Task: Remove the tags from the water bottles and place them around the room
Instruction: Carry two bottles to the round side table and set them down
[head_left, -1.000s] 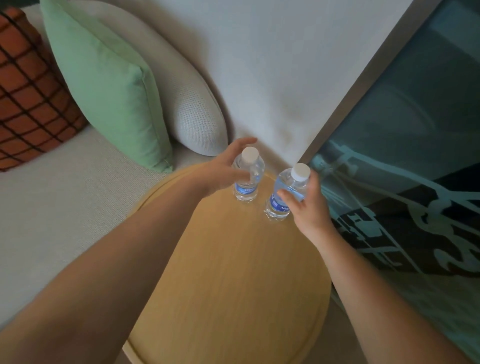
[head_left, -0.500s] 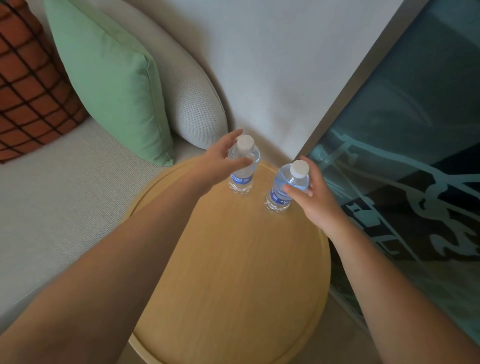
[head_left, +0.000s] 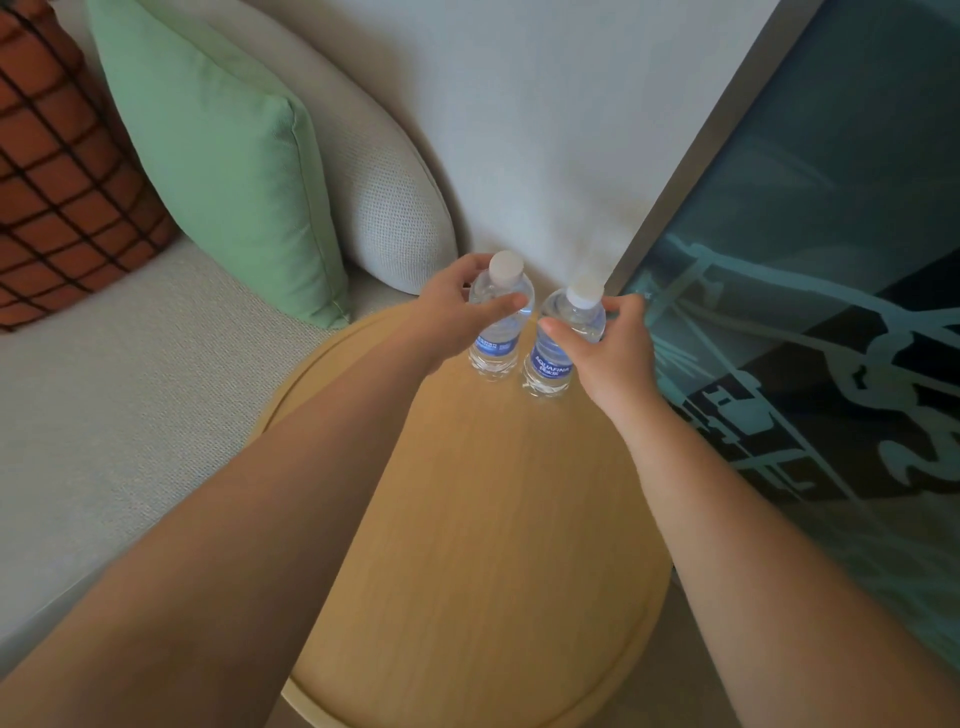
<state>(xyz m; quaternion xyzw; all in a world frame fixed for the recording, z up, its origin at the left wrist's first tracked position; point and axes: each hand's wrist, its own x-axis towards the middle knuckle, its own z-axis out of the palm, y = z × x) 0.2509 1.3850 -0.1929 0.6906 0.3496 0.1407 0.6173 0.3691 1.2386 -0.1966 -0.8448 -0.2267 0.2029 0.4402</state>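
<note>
Two small clear water bottles with white caps and blue labels stand upright, close together, at the far edge of a round wooden side table (head_left: 498, 519). My left hand (head_left: 452, 317) wraps the shoulder of the left bottle (head_left: 497, 340). My right hand (head_left: 613, 348) grips the upper part of the right bottle (head_left: 553, 358), thumb on its near side. No tag is visible on either bottle.
A light grey sofa (head_left: 104, 395) lies to the left with a green cushion (head_left: 228, 171), a rust checked cushion (head_left: 57, 171) and a grey bolster (head_left: 384, 218). A white wall is behind the table. A dark patterned glass panel (head_left: 810, 322) stands at the right.
Both hands brought the two bottles closer together near the table's far edge; the gap between them has nearly closed.
</note>
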